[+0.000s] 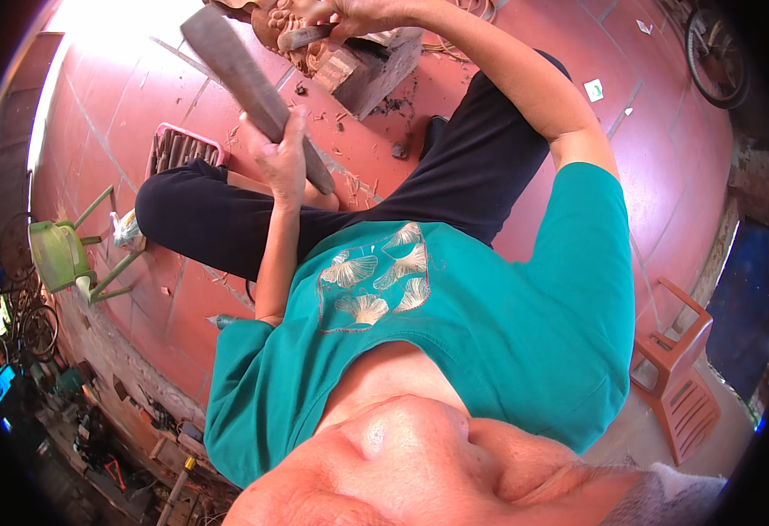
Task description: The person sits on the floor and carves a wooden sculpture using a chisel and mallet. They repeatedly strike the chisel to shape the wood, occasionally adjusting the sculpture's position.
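Carved wood point(270, 28) is lying at the upper middle of the frame, partly cut off by the edge, beside a wooden block point(342, 72). Your left hand point(281, 162) is closing around a long wooden club point(242, 68), which is slanting toward the upper left. Your right hand point(363, 12) is bending its fingers near a dark, curved piece point(306, 36); whether it is pinching that, I cannot tell. Shavings point(358, 188) are littering the red floor point(534, 223). Your left knee point(170, 206) is partly blocking a pink tray point(153, 158), which is holding dark, rod-like pieces point(178, 151) side by side. At left, a green stool point(58, 254) is standing near a plastic bag point(127, 230), contents unclear.
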Tool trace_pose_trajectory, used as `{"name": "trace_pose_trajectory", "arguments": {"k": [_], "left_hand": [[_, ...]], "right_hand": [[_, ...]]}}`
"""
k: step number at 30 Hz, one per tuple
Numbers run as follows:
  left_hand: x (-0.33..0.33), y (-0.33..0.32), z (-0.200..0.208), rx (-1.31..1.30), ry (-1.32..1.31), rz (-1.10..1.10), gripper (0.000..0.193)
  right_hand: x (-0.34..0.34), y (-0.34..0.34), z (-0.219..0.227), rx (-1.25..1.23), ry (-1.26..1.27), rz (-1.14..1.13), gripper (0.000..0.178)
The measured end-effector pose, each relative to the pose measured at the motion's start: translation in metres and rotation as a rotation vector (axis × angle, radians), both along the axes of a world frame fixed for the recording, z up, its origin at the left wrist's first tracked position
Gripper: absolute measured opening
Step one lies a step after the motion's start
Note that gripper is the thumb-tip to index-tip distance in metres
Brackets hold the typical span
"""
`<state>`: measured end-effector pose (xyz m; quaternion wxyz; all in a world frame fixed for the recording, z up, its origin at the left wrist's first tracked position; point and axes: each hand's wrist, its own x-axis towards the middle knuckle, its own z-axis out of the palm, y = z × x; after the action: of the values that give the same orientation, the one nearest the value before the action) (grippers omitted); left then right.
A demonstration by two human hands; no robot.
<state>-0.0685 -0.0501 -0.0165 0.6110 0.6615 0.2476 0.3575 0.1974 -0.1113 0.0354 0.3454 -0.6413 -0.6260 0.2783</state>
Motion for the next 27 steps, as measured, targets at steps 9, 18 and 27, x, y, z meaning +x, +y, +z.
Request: {"name": "trace_pose_trajectory", "arguments": {"k": [9,18,27], "left_hand": [[-0.001,0.010,-0.021,-0.025,-0.044,-0.012,0.028],[-0.006,0.010,-0.030,-0.188,-0.029,-0.101,0.023],[-0.005,0.011,-0.025,-0.277,-0.015,-0.061,0.025]], "right_hand": [[-0.002,0.000,0.002,0.061,-0.196,0.035,0.014],[-0.019,0.001,-0.036,0.402,-0.686,-0.017,0.029],[-0.057,-0.016,-0.071,0.279,-0.853,-0.026,0.024]]}}
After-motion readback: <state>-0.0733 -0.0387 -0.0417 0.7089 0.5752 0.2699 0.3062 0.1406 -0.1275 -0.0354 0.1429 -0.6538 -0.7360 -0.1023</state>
